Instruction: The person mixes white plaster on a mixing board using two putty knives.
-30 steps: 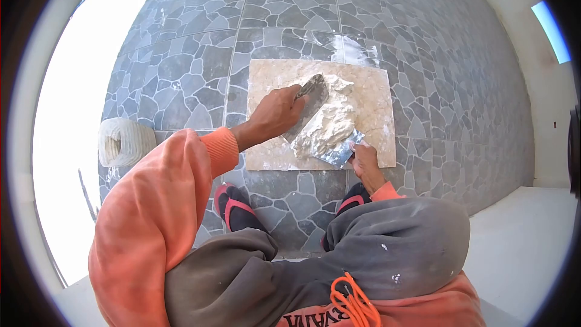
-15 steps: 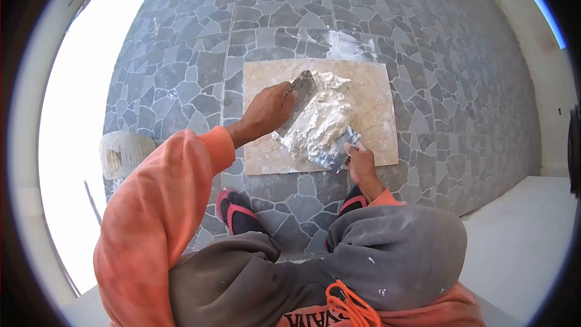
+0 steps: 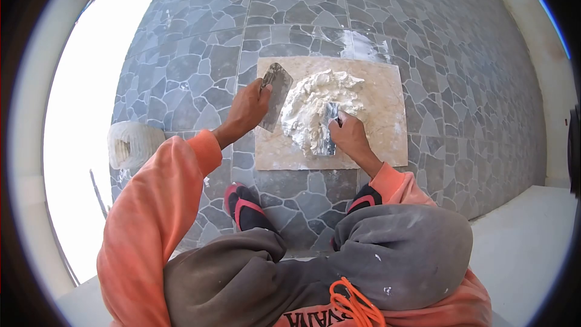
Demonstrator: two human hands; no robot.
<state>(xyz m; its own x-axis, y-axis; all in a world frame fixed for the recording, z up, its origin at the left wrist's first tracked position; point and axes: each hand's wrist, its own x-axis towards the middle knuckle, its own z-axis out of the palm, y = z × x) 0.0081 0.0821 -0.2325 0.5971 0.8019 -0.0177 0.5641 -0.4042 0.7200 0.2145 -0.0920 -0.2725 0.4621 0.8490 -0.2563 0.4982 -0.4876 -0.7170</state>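
Observation:
A heap of wet white paste lies on a beige tile board. My left hand is closed on the handle of a wide grey trowel, whose blade stands at the left edge of the heap. Closed round a smaller paste-smeared scraper, my right hand is over the lower right part of the heap, with the blade against the paste.
A whitish rounded container stands at the left on the stone-patterned floor. White smears mark the floor beyond the board. My feet in red-strapped sandals are just below the board. A pale ledge is at the right.
The left trowel has moved left to the heap's edge. My right hand has moved up and left, bringing the scraper from the heap's lower edge onto it. The heap looks more spread out.

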